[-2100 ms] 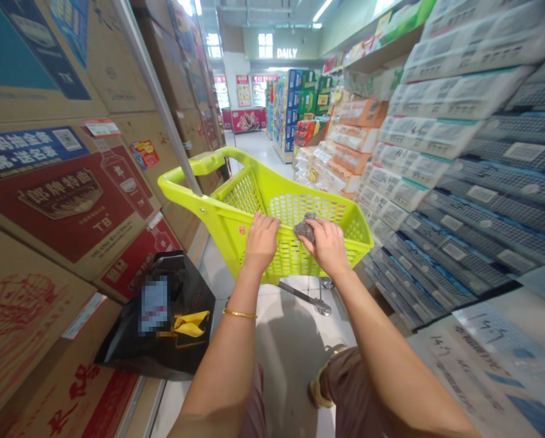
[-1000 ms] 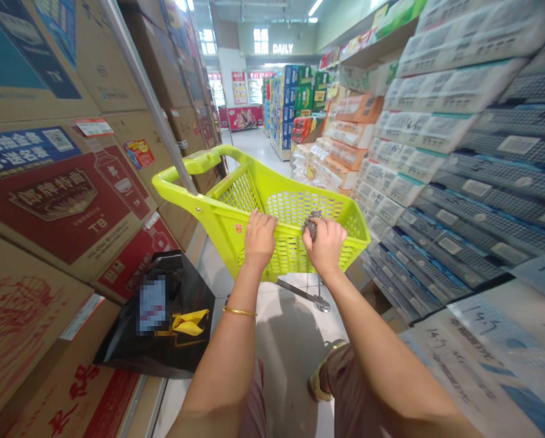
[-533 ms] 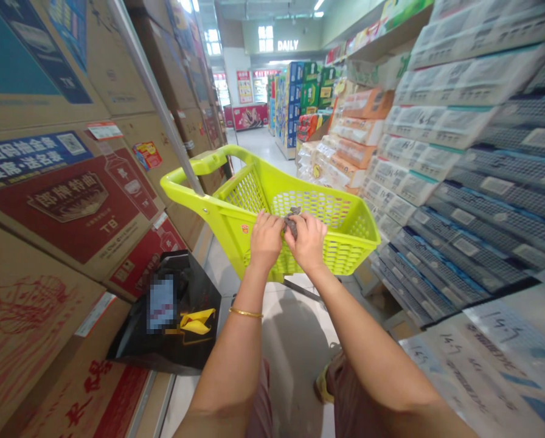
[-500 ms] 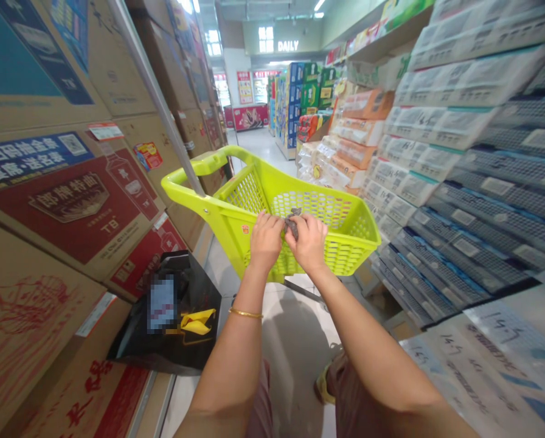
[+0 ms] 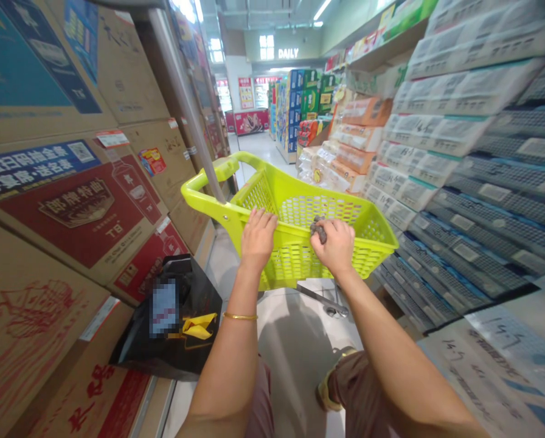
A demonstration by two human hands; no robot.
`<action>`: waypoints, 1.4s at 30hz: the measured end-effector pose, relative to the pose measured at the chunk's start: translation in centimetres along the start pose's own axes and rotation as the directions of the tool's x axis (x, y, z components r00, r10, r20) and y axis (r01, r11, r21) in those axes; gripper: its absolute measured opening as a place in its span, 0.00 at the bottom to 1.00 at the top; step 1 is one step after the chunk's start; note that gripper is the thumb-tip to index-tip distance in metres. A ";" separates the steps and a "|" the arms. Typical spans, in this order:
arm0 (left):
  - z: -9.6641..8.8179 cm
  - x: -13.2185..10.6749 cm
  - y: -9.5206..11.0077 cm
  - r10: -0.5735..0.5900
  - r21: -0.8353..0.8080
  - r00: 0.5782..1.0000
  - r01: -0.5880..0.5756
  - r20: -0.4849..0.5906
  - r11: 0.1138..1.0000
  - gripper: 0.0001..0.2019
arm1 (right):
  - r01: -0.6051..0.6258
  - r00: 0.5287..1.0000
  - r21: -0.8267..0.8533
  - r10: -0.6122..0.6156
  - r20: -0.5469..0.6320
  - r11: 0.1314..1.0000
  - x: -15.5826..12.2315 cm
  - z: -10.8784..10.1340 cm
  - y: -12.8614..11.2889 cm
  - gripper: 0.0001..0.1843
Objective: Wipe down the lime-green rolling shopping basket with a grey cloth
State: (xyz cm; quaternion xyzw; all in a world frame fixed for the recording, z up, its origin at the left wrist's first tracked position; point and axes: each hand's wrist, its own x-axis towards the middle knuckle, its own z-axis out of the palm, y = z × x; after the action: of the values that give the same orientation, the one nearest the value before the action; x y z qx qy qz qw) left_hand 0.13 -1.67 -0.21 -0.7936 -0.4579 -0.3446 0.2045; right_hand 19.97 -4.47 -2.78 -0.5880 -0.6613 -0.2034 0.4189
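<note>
A lime-green rolling shopping basket (image 5: pixel 327 255) stands before me, its long side toward me. My left hand (image 5: pixel 258 237) lies over the near rim, close to the handle end, with its fingers curled over the edge. Farther right along the same rim, my right hand (image 5: pixel 339 243) is closed on a crumpled dark grey cloth (image 5: pixel 319 229), which pokes out at the thumb side. The fingertips of both hands are partly hidden. From the basket's left end rises a grey metal pole (image 5: pixel 190 103). The part of the basket's inside that shows is bare.
On the floor at left sits a black bag (image 5: pixel 194 356) with a yellow piece on it. Stacked cartons (image 5: pixel 81 213) line the left side. Packs of tissue paper (image 5: pixel 441 121) and dark blue packs (image 5: pixel 486 213) are piled at right. The aisle floor (image 5: pixel 258 143) runs on ahead.
My hands have moved apart along the rim: the right one has gone right with the grey cloth, the left slightly left. The basket and its pole sit a little farther right in view.
</note>
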 end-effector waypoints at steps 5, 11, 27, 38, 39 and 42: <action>0.8 0.4 2.2 0.042 0.044 0.999 -0.042 0.006 0.998 0.13 | -0.178 0.980 -0.014 0.176 -0.090 0.984 0.2 -0.5 0.6 0.08; 0.7 0.6 3.6 0.068 0.014 0.998 -0.068 -0.004 0.998 0.13 | -0.141 0.982 0.096 0.152 -0.115 0.985 0.6 0.6 -2.9 0.11; 0.2 0.2 1.2 0.006 0.035 1.000 -0.006 -0.003 0.999 0.12 | 0.096 0.993 0.007 -0.095 -0.072 0.995 -1.4 1.4 -1.1 0.15; 0.6 -0.1 1.5 -0.108 -0.028 0.990 0.106 -0.087 0.994 0.12 | -0.155 0.978 0.118 0.169 -0.121 0.981 -1.3 1.9 -3.8 0.14; 0.5 -0.1 1.5 -0.111 -0.023 0.990 0.109 -0.087 0.994 0.12 | -0.143 0.981 0.136 0.158 -0.108 0.980 -1.1 2.0 -4.4 0.15; 0.4 -0.1 1.5 -0.125 -0.012 0.989 0.124 -0.074 0.992 0.10 | -0.074 0.993 0.197 0.090 -0.074 0.978 -0.5 2.7 -6.2 0.16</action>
State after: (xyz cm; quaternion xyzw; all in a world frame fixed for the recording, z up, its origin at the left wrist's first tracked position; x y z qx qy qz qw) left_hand 1.50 -2.25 -0.56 -0.7509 -0.4974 -0.3876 0.1965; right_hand 13.28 -4.15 -3.32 -0.5624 -0.6353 -0.1444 0.5092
